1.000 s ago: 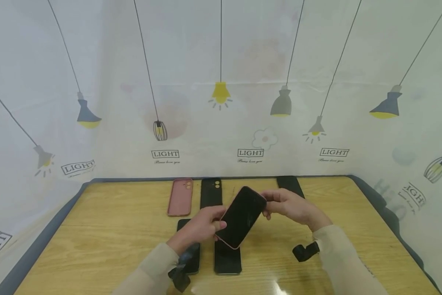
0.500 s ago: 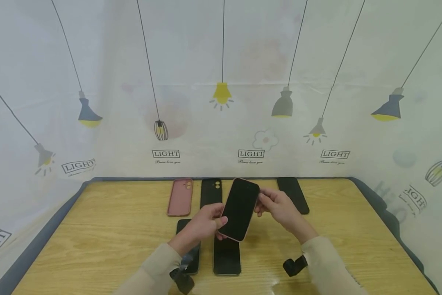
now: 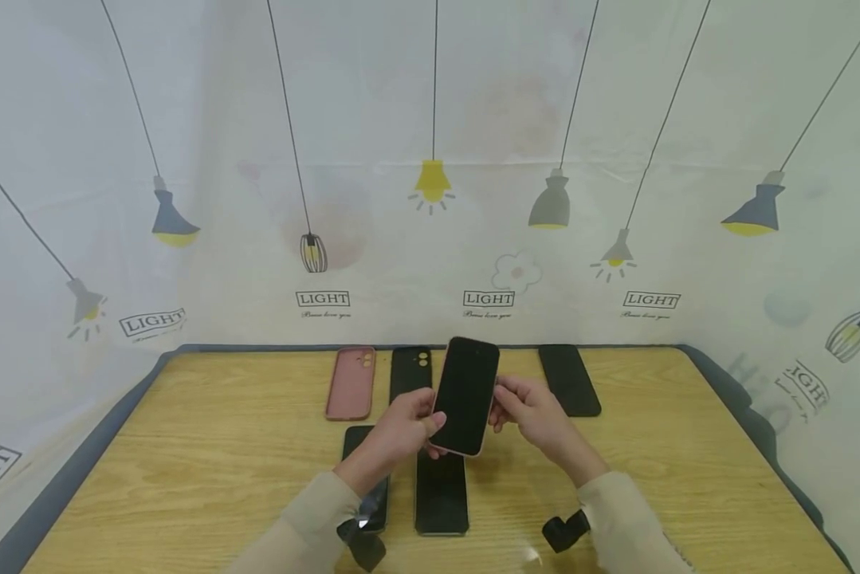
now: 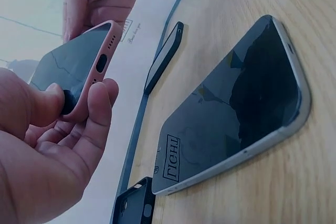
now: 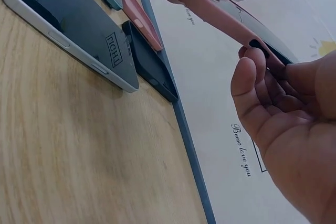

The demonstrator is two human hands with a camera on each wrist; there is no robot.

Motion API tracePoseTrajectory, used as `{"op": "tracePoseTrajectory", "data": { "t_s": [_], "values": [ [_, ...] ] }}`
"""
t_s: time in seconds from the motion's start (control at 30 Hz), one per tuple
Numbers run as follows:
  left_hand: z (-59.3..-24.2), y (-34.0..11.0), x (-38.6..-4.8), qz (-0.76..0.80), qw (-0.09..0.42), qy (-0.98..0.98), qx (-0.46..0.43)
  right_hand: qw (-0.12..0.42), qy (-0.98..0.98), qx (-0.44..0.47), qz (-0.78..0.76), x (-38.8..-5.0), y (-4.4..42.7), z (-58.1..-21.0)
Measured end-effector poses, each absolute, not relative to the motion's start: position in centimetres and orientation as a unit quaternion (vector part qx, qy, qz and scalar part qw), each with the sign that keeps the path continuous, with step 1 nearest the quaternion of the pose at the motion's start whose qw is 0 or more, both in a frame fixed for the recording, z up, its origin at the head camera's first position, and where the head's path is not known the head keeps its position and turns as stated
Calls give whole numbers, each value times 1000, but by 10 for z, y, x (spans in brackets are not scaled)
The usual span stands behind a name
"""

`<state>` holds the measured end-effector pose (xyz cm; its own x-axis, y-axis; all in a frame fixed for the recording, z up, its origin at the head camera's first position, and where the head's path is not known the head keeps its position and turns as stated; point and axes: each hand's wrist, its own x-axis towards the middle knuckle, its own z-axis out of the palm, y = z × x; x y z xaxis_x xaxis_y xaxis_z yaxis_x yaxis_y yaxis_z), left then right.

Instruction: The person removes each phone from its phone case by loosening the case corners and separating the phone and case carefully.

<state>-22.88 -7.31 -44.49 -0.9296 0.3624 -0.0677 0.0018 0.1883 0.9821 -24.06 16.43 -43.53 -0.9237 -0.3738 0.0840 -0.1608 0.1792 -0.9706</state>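
Note:
Both hands hold a smartphone above the middle of the table, its dark screen facing up toward the head camera. A pink phone case runs round its edges, with the charging-port cutout showing in the left wrist view. My left hand grips the lower left corner, thumb on the screen and fingers underneath. At the right edge, my right hand pinches the case between thumb and fingers, as the right wrist view shows. Whether the phone sits fully in the case along every side, I cannot tell.
Below the hands lie two dark-screened phones, one left and one central. Along the back edge are a second pink case, a black case and a flat black phone-shaped item. The wooden table meets a printed curtain.
The phone in its pink case has turned more upright and moved slightly away and left. My right hand has slid down its right edge, uncovering the black item at the back right.

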Motion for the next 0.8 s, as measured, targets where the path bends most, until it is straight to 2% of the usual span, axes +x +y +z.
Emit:
{"op": "tracePoseTrajectory", "data": {
  "t_s": [0.43, 0.8],
  "values": [
    [-442, -69, -230, 632, 120, 760, 95, 92, 780, -187, -590, -230, 159, -442],
    [-442, -67, -230, 640, 104, 757, 80, 133, 770, -217, -585, -221, 159, -447]
  ]
}}
